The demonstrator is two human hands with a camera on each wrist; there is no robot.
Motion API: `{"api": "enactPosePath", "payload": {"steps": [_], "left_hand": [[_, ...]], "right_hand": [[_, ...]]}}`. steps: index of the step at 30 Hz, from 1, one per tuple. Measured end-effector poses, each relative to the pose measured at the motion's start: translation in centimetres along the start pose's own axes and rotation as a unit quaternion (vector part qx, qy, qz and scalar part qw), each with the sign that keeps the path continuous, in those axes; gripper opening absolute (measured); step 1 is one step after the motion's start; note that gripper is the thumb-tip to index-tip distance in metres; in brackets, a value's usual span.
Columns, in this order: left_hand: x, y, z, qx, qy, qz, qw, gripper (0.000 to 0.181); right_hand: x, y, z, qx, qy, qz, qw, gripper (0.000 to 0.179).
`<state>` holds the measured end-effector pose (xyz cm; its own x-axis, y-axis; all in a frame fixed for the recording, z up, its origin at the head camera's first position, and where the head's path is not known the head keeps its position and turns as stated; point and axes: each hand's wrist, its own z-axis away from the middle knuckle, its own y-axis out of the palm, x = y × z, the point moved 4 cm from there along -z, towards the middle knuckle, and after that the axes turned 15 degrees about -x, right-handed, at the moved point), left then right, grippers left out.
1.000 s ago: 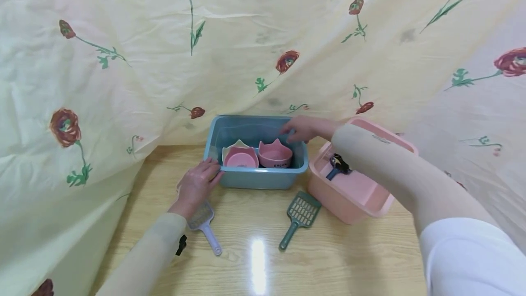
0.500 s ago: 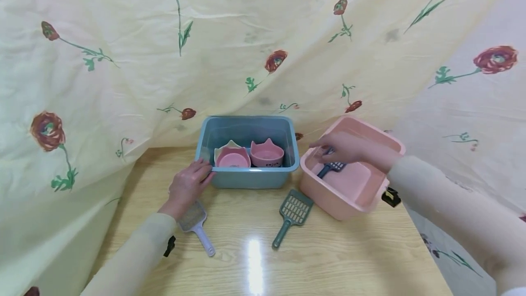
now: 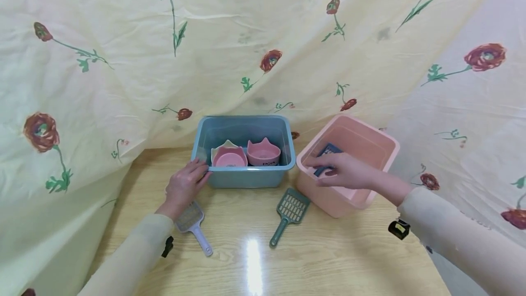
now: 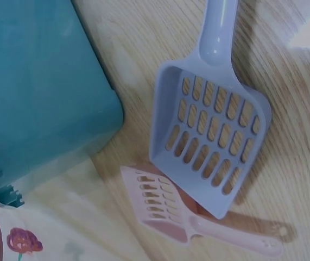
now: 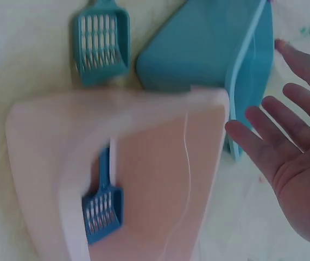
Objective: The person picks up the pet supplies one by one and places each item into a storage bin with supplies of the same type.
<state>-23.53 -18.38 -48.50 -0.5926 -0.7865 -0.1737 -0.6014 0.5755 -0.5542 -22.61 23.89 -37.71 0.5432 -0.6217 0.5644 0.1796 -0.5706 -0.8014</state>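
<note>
My left hand (image 3: 186,185) holds the front left corner of a blue plastic bin (image 3: 246,180), fingers over the rim. Inside stand a pink cat-eared bowl (image 3: 264,153) and another pink bowl (image 3: 230,158), with a cream eared one behind. Reaching into a pink bin (image 3: 386,143), my right hand (image 3: 347,171) pinches the handle of a dark blue litter scoop (image 3: 329,149); its fingers partly hide the handle. The right wrist view differs: there the hand is spread near the blue bin, and the blue scoop (image 5: 102,215) lies in the pink one.
A green litter scoop (image 3: 293,205) lies on the wooden table (image 3: 230,273) before the bins. To the left is a lavender scoop (image 4: 212,130), with a pale pink scoop (image 4: 163,204) beside it. A flowered cloth (image 3: 222,58) hangs close behind.
My right hand has left the blue bin's right side and come down into the pink bin, onto the blue scoop, which has turned. The left hand keeps its hold on the rim.
</note>
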Motion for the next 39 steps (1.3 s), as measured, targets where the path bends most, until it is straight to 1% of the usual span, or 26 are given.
{"api": "enactPosePath", "payload": {"steps": [4,8,10,13,18,20,22,23,24,26,27,28,32,36,39], "left_hand": [[0.1,0.1,0.1,-0.004,-0.007,-0.004,1.0,0.032],[0.2,0.2,0.2,-0.011,-0.011,-0.002,0.9999,0.033],[0.1,0.2,0.2,-0.015,-0.01,0.001,0.9998,0.033],[0.0,0.3,0.3,-0.025,-0.003,0.011,0.9996,0.032],[0.0,0.6,0.4,-0.035,0.009,0.014,0.9993,0.031],[0.0,0.7,0.5,-0.039,0.015,0.016,0.999,0.029],[0.1,0.7,0.5,-0.044,0.024,0.017,0.9986,0.024],[0.1,0.7,0.6,-0.048,0.029,0.016,0.9983,0.026],[0.0,0.7,0.6,-0.052,0.035,0.014,0.998,0.033],[0.0,0.7,0.7,-0.062,0.048,0.01,0.9969,0.048],[-0.1,0.7,0.7,-0.069,0.053,0.009,0.9962,0.054],[-0.2,0.7,0.8,-0.076,0.058,0.008,0.9954,0.055],[-0.4,0.6,0.9,-0.097,0.07,-0.001,0.9928,0.055],[-0.5,0.5,0.9,-0.104,0.079,-0.011,0.9913,0.056],[-0.6,0.5,0.9,-0.106,0.092,-0.023,0.9898,0.056]], "right_hand": [[0.8,1.9,0.1,0.035,0.006,-0.031,0.9989,0.05],[1.6,4.1,-0.1,0.077,0.014,-0.062,0.995,0.052],[1.6,5.2,-0.2,0.098,0.022,-0.07,0.9925,0.054],[1.5,6.5,-0.2,0.118,0.033,-0.071,0.9899,0.055],[1.1,8.1,0.0,0.126,0.017,-0.07,0.9893,0.054],[0.9,8.7,0.0,0.129,0.0,-0.058,0.99,0.053],[0.9,9.3,0.1,0.128,-0.027,-0.039,0.9906,0.052],[0.9,9.6,0.1,0.129,-0.039,-0.032,0.9904,0.052],[0.9,9.9,0.1,0.129,-0.054,-0.021,0.99,0.051],[0.9,10.4,0.1,0.132,-0.066,-0.013,0.989,0.051],[0.9,10.6,0.2,0.133,-0.068,-0.01,0.9887,0.051],[0.9,10.8,0.2,0.136,-0.065,-0.01,0.9885,0.051],[0.8,11.2,0.1,0.144,-0.049,-0.01,0.9882,0.053],[0.7,11.5,-0.1,0.151,-0.041,-0.016,0.9876,0.052],[0.6,11.7,-0.2,0.155,-0.036,-0.016,0.9871,0.051]]}}
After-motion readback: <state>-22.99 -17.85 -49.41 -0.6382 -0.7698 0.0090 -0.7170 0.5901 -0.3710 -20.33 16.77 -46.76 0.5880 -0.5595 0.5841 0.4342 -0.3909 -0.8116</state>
